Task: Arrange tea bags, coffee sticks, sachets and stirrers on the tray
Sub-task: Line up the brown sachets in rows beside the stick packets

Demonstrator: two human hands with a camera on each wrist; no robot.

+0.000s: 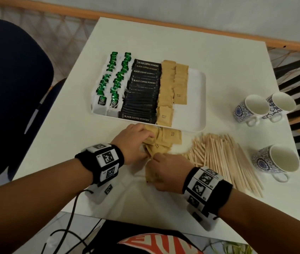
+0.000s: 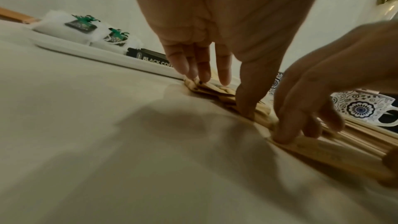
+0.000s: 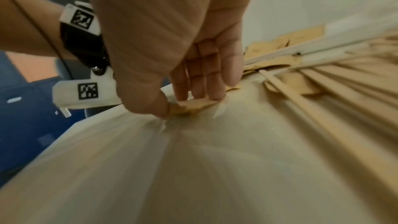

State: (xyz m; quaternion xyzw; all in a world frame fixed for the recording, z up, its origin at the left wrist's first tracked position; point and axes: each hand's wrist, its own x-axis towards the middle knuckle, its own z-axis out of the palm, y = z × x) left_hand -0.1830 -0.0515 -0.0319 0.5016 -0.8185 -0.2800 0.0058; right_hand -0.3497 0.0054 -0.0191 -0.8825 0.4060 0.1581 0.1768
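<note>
1. Because the brown sachets (image 1: 163, 142) are thin paper packets, I judge them light, soft and easy to crease; they lie flat, so the best hold is at an edge or a corner, lifted first with a fingertip.
2. The loose sachets lie in a small overlapping heap on the table (image 1: 68, 129), just near the tray (image 1: 196, 99) at its near edge, between the two hands.
3. The left hand (image 1: 132, 143) rests on the left part of the heap with its fingers stretched down and pressing on the packets; in the left wrist view the fingertips (image 2: 204, 72) touch the paper and do not curl round it.
4. The right hand (image 1: 171, 171) pinches a sachet between thumb and fingers (image 3: 206, 81), at the near side of the heap.
5. The stirrers (image 1: 226, 158) lie in a loose pile on the table to the right of the hands. They look thin, stiff and light, and I think they may roll or scatter, so a bundle held at the middle seems safer.
6. The tray holds tea bags (image 1: 112, 79) in rows at the left, black coffee sticks (image 1: 141, 92) in the middle and two rows of sachets to their right; its right part is bare.
7. Three cups (image 1: 275, 162) stand at the right, and they appear empty.
</note>
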